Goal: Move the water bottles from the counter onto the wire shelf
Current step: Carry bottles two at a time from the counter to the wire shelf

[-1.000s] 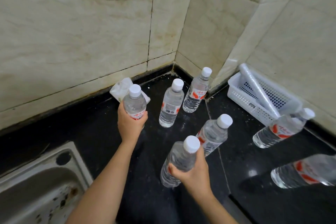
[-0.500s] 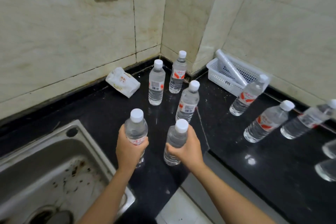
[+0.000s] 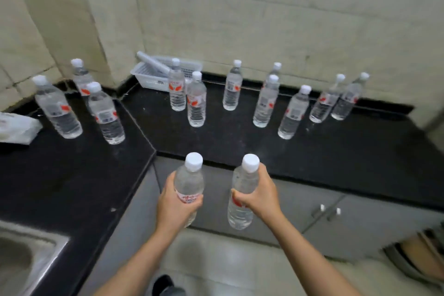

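My left hand (image 3: pixel 176 205) grips a clear water bottle (image 3: pixel 189 181) with a white cap and red label, held upright off the black counter (image 3: pixel 216 137). My right hand (image 3: pixel 260 196) grips a second water bottle (image 3: pixel 243 190) the same way, beside the first. Both are in front of the counter's inner corner, above the grey cabinet fronts. Several more bottles stand on the counter: three at the left (image 3: pixel 105 113) and a scattered row along the back wall (image 3: pixel 266 101). The wire shelf shows only as a blurred metal edge (image 3: pixel 413 262) at the bottom right.
A white plastic basket (image 3: pixel 153 79) with a rolled tube in it sits in the back corner. A white tissue pack (image 3: pixel 16 127) lies at the far left. A steel sink (image 3: pixel 21 255) is at the bottom left. Grey cabinet doors (image 3: pixel 336 218) with handles stand below the counter.
Both hands have lifted their bottles off the counter and drawn them back toward me. The view has swung to the right, bringing the long counter run and more bottles into sight.
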